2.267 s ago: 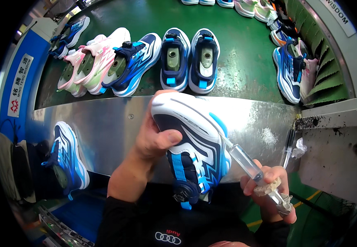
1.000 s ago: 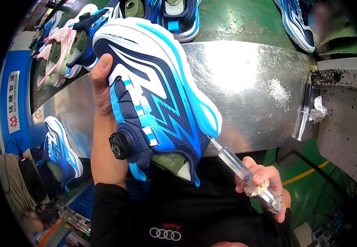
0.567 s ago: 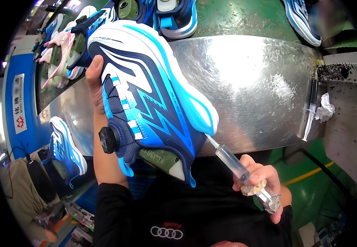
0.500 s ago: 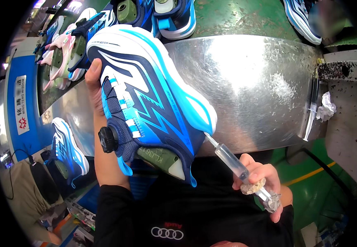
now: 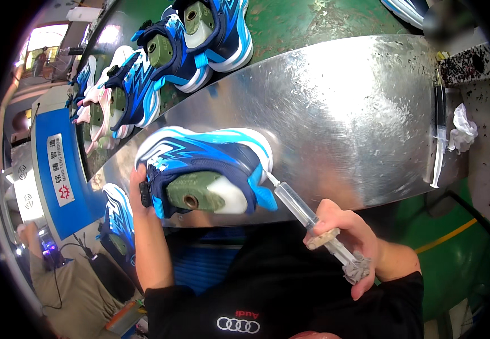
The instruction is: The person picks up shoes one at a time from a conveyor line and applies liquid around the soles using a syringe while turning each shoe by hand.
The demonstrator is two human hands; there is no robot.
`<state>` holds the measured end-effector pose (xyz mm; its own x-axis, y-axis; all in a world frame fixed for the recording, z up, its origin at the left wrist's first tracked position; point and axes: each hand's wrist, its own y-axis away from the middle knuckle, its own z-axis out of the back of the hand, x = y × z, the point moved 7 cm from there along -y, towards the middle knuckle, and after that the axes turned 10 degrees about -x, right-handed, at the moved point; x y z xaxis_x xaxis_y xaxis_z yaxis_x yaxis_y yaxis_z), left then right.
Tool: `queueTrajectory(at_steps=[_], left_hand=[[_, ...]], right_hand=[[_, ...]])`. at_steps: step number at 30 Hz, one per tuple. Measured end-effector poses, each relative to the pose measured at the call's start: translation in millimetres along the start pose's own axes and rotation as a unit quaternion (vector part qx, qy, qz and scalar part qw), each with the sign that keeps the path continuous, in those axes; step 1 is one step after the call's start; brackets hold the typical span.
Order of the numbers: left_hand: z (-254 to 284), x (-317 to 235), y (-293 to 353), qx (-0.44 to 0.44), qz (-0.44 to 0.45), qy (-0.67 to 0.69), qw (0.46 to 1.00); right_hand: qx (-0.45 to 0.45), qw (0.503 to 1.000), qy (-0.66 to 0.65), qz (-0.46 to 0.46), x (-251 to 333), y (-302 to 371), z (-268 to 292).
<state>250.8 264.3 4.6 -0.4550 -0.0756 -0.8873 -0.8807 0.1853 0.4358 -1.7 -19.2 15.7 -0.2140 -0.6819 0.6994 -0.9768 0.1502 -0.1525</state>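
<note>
Item one: we list a navy, bright-blue and white sneaker (image 5: 214,158), held aloft, toe left, opening toward us, filled by an olive-green last (image 5: 197,189). Item two: we list a slanting, clear plastic syringe (image 5: 296,204), nozzle at the sneaker's heel, tan lump (image 5: 323,239) around its flange, grey crumpled wrapping (image 5: 357,268) on the plunger end.

Left hand (image 5: 136,191) mostly behind shoe (image 5: 214,155)
</note>
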Motion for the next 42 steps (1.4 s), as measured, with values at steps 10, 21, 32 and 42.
queueTrajectory(at_steps=[10, 21, 32, 42], left_hand=[[19, 32, 93, -0.001, 0.057, 0.062, 0.996], [-51, 81, 153, 0.123, 0.197, 0.159, 0.960], [-105, 114, 173, 0.253, 0.388, 0.305, 0.832], [-181, 114, 163, 0.404, 0.383, 0.289, 0.778]], right_hand=[[0.033, 0.991, 0.130, 0.028, -7, -9, -16], [0.024, 0.983, 0.180, 0.000, 6, -9, -33], [0.025, 0.980, 0.154, -0.124, 48, 7, -75], [-0.013, 0.955, 0.273, -0.116, 101, 46, -88]])
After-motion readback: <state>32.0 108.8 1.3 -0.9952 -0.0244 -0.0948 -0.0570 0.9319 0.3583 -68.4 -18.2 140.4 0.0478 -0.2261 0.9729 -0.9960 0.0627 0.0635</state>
